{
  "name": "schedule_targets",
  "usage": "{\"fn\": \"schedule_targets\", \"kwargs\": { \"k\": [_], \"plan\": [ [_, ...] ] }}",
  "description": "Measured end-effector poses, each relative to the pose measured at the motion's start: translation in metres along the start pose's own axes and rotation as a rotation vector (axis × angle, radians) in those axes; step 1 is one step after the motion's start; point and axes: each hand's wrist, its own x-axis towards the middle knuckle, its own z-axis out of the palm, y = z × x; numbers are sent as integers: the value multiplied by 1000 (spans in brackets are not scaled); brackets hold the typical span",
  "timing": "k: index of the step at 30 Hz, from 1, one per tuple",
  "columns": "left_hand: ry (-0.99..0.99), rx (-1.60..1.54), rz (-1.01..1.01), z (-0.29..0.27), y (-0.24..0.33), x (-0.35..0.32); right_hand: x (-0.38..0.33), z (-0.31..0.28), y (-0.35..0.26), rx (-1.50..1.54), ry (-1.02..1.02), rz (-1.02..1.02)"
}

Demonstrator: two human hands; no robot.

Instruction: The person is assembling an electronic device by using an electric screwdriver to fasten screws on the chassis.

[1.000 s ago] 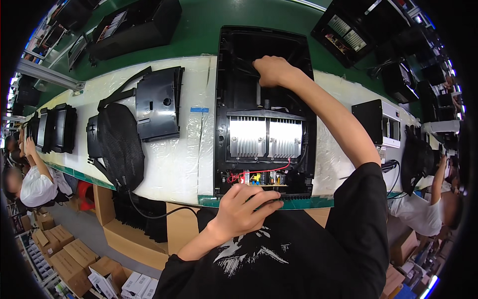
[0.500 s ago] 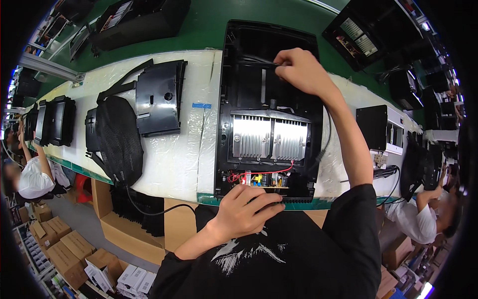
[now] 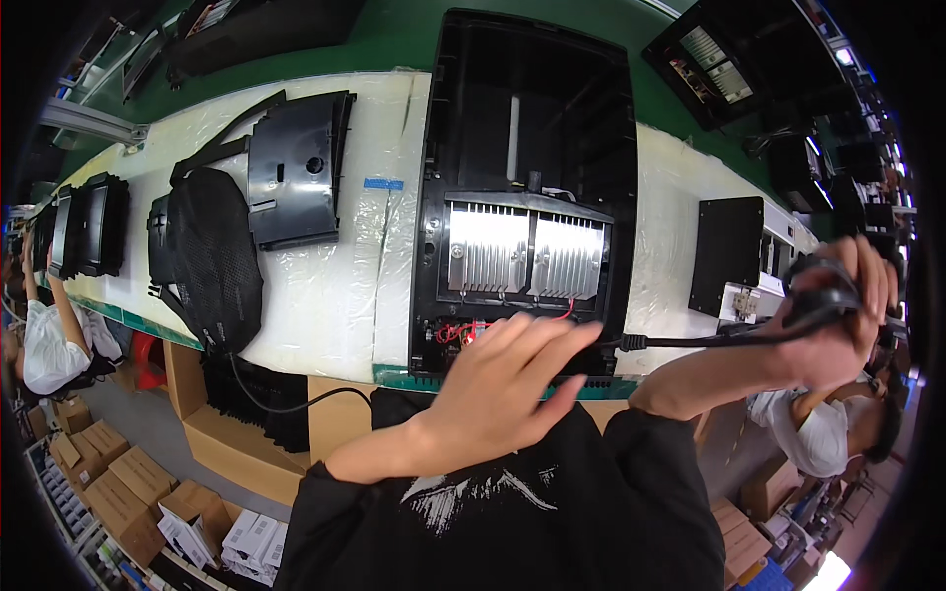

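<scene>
A large open black plastic housing (image 3: pixel 576 118) lies in front of me, with two finned silver heat sinks (image 3: pixel 490 251) set in its middle. Red wires (image 3: pixel 450 332) run at its near end, where my left hand (image 3: pixel 498 394) hovers with fingers outstretched, hiding most of the circuit board below. Far out to the right, my right hand (image 3: pixel 838 330) is closed around a looped black power cord (image 3: pixel 823 295). From that hand the cord stretches left to a ribbed strain relief at the housing's near right edge. Motion blurs the right fingers somewhat.
On the white wrapped bench (image 3: pixel 370 251) at left lie a black mesh bag (image 3: pixel 212 261) and a black plastic panel (image 3: pixel 296 172). A flat black plate (image 3: pixel 727 256) sits at right. Cardboard boxes (image 3: pixel 128 488) stand below left. Other people work at both sides.
My right hand has left the housing's far part and swung right and nearer, drawing the cord out with it. My left hand has spread its fingers and come slightly further over the board.
</scene>
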Motion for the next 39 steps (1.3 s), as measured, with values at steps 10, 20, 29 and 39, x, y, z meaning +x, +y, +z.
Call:
{"fn": "schedule_targets", "kwargs": {
  "k": [10,20,29,39],
  "plan": [
    [-73,141,104,28,-8,26,-120,-32,-63,-696,490,-369],
    [-122,179,121,29,-8,34,-253,25,4,-1198,525,956],
    [-148,195,122,33,-13,35,-175,1,25,-1491,213,630],
    [-367,314,19,11,-11,32,-136,-18,13,-1182,78,950]
  ]
}}
